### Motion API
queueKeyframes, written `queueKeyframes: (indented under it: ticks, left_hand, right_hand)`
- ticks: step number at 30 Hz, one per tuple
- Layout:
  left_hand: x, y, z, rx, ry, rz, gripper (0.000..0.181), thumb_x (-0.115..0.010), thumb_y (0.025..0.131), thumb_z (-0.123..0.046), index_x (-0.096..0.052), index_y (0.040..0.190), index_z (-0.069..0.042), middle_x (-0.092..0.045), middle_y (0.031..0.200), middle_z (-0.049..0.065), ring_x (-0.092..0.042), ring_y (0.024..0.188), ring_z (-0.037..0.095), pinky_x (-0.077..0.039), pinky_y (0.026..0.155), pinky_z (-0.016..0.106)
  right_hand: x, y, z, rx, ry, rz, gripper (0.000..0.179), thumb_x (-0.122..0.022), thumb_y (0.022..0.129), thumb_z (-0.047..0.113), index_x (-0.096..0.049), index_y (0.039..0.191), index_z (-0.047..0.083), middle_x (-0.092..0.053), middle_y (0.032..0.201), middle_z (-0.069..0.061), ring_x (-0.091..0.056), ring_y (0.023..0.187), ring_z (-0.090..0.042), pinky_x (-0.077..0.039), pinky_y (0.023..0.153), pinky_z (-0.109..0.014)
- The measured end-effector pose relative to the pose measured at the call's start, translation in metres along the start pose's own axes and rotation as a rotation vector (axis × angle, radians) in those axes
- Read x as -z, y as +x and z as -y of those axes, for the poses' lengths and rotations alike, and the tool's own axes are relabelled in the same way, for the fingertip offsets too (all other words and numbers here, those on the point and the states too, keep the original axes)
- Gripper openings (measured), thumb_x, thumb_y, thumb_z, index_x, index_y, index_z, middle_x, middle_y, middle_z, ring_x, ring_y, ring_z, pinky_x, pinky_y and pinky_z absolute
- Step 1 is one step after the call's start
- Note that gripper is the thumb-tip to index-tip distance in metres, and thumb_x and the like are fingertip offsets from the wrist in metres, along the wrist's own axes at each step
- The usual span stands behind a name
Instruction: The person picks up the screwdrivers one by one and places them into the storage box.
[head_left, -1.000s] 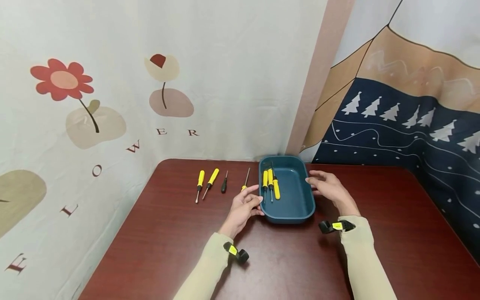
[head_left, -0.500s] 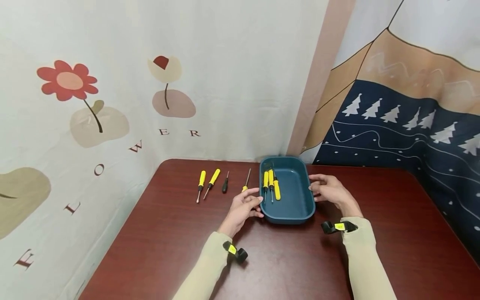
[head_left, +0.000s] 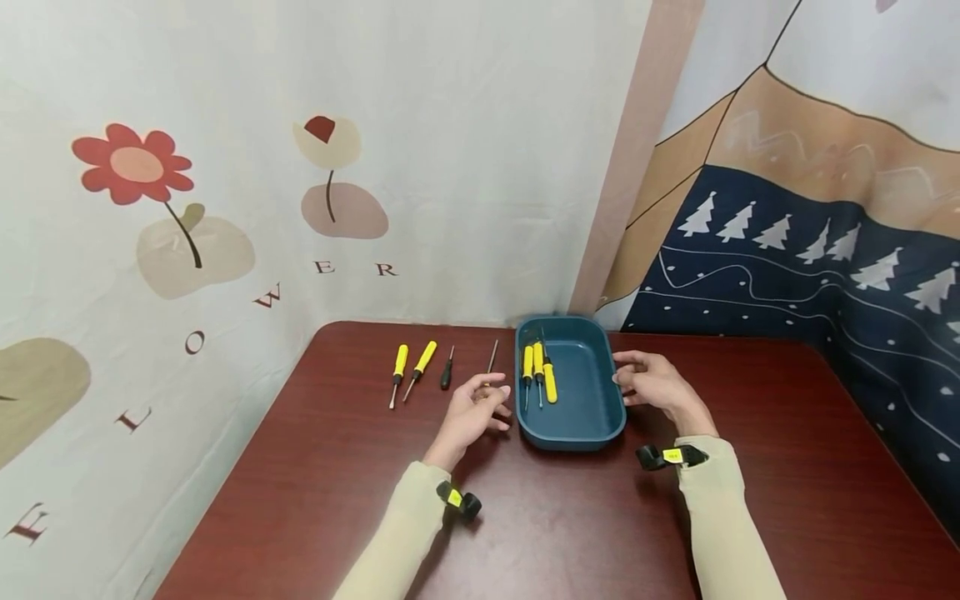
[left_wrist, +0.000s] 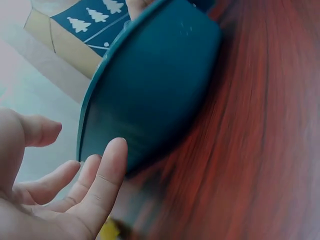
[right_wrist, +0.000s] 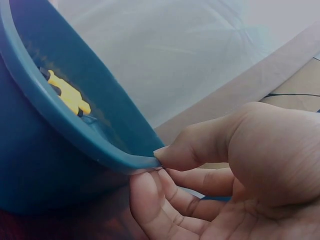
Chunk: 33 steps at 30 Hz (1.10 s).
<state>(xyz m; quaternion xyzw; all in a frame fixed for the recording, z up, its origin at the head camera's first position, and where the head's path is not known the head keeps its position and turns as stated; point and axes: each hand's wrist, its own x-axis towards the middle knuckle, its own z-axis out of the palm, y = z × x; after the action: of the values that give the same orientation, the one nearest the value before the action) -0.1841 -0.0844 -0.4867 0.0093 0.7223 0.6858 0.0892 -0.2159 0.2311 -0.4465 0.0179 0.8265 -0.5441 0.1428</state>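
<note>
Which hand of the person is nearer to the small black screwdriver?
Left. The left hand is just on the near side of the black screwdriver, not touching it. The right hand is farther, beyond the blue tray, pinching its rim.

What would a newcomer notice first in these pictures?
In the head view, probably the blue tray on the red table, with three yellow-handled screwdrivers along its left side. The right hand pinches its rim, and a red flower stands out on the backdrop, upper left.
</note>
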Motion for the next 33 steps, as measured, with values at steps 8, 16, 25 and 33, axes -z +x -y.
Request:
queueKeyframes:
  ticks: [8, 16, 25, 33]
  left_hand:
    - [0.016, 0.003, -0.011, -0.146, 0.304, -0.042, 0.044, -0.067, 0.101, -0.03, -0.058, 0.141, -0.015, -0.067, 0.116, 0.012, -0.071, 0.097, 0.032, -0.064, 0.077, 0.04]
    - [0.035, 0.011, -0.023, -0.262, 0.594, -0.072, 0.049, -0.07, 0.099, -0.029, -0.057, 0.142, -0.013, -0.065, 0.127, 0.016, -0.068, 0.113, 0.03, -0.059, 0.099, 0.048]
    - [0.066, 0.02, -0.029, -0.302, 0.843, -0.016, 0.061, -0.066, 0.1, -0.038, -0.047, 0.152, -0.012, -0.052, 0.148, 0.016, -0.053, 0.135, 0.034, -0.048, 0.112, 0.054]
    - [0.095, 0.028, -0.031, -0.327, 1.008, -0.038, 0.065, -0.063, 0.1, -0.041, -0.044, 0.154, -0.011, -0.046, 0.151, 0.016, -0.04, 0.144, 0.036, -0.044, 0.114, 0.056]
  right_hand:
    - [-0.002, 0.002, -0.002, -0.011, 0.015, 0.005, 0.053, -0.057, 0.1, 0.006, -0.043, 0.149, -0.005, -0.065, 0.111, -0.018, -0.062, 0.08, -0.016, -0.062, 0.069, -0.028]
    - [-0.003, 0.002, -0.005, -0.008, 0.016, -0.001, 0.051, -0.058, 0.1, 0.005, -0.044, 0.148, -0.006, -0.064, 0.108, -0.016, -0.062, 0.078, -0.016, -0.062, 0.068, -0.027]
    - [-0.002, 0.003, -0.005, -0.008, 0.019, -0.008, 0.051, -0.058, 0.1, 0.004, -0.044, 0.148, -0.006, -0.063, 0.101, -0.011, -0.061, 0.078, -0.016, -0.062, 0.068, -0.028]
    - [-0.001, 0.002, -0.002, -0.003, 0.025, -0.008, 0.051, -0.057, 0.1, 0.004, -0.044, 0.148, -0.006, -0.063, 0.101, -0.01, -0.061, 0.078, -0.016, -0.062, 0.067, -0.027]
